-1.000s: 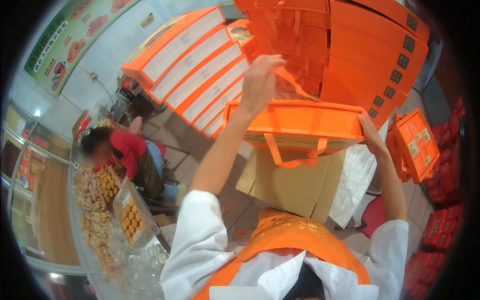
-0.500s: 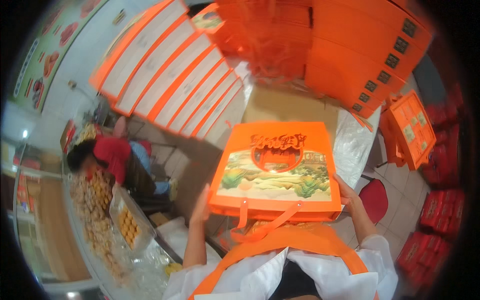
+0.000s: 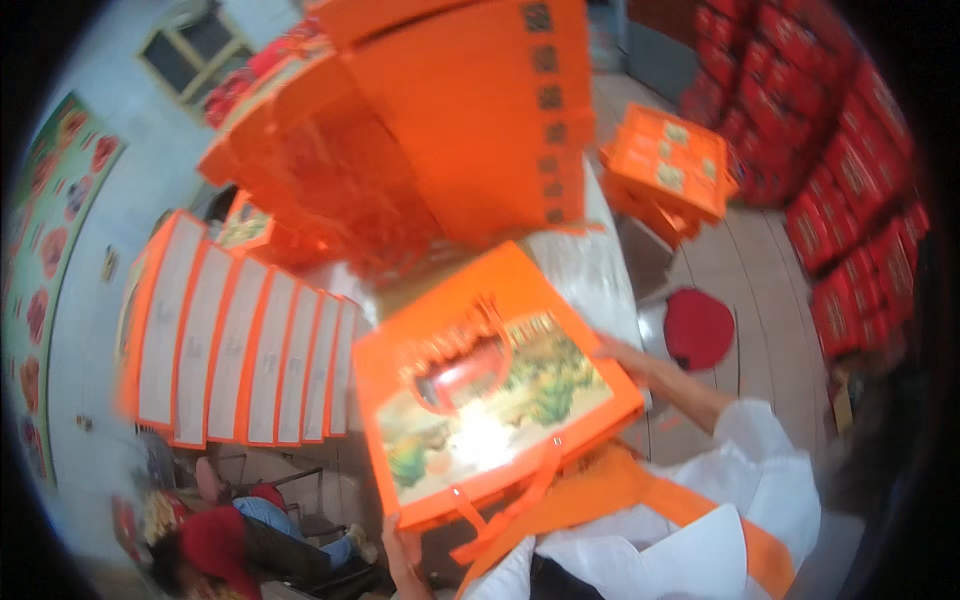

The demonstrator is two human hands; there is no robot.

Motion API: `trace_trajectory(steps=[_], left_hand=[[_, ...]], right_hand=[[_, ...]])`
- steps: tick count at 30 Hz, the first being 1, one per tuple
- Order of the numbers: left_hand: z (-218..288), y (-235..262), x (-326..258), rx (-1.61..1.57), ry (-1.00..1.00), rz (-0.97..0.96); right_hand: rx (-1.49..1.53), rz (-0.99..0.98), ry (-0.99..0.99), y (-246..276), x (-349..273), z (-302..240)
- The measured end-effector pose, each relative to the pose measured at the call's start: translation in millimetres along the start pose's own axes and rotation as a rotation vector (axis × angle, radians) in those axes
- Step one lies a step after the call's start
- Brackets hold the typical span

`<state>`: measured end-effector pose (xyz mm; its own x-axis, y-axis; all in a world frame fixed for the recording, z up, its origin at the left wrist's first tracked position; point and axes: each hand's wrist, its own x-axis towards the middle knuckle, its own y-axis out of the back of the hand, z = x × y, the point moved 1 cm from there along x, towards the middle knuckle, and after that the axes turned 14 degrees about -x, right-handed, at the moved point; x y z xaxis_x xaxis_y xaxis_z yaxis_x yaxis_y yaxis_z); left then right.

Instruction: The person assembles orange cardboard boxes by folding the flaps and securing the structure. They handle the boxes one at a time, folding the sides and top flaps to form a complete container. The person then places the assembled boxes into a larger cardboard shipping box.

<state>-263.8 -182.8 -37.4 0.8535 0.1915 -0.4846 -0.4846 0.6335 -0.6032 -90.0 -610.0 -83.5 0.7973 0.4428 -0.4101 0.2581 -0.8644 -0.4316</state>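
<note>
A flat orange gift box (image 3: 520,395) with a landscape picture, a round window and orange ribbon handles is held up in front of my orange apron (image 3: 600,485). My left hand (image 3: 396,528) grips its near left corner, with the fingers mostly hidden beneath. On the right edge, my right hand (image 3: 625,358) has its thumb side showing, and its other fingers go under the box. The box lies tilted, its left corner nearer to me. A bright glare covers part of the picture. The ribbon handles (image 3: 540,480) hang slack at the near edge.
A tall stack of orange boxes (image 3: 470,120) stands ahead on a plastic-covered table (image 3: 590,270). More boxes with white sides (image 3: 230,340) are stacked at left. A red stool (image 3: 698,328) and red packages (image 3: 850,270) are at right. A person in red (image 3: 220,550) is at lower left.
My view has swung to the right. The box has turned counterclockwise in my hands, its right side now farther away and its left corner nearer. Both hands stay on it.
</note>
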Motion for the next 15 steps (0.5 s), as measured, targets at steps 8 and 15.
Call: trace_trajectory(steps=[8, 15], left_hand=[[126, 7, 29, 0.220, -0.320, -0.393], [148, -104, 90, 0.235, -0.363, -0.319]], right_hand=[[0.076, -0.017, 0.364, -65, -75, -37], [0.113, 0.393, 0.378, -65, -76, -5]])
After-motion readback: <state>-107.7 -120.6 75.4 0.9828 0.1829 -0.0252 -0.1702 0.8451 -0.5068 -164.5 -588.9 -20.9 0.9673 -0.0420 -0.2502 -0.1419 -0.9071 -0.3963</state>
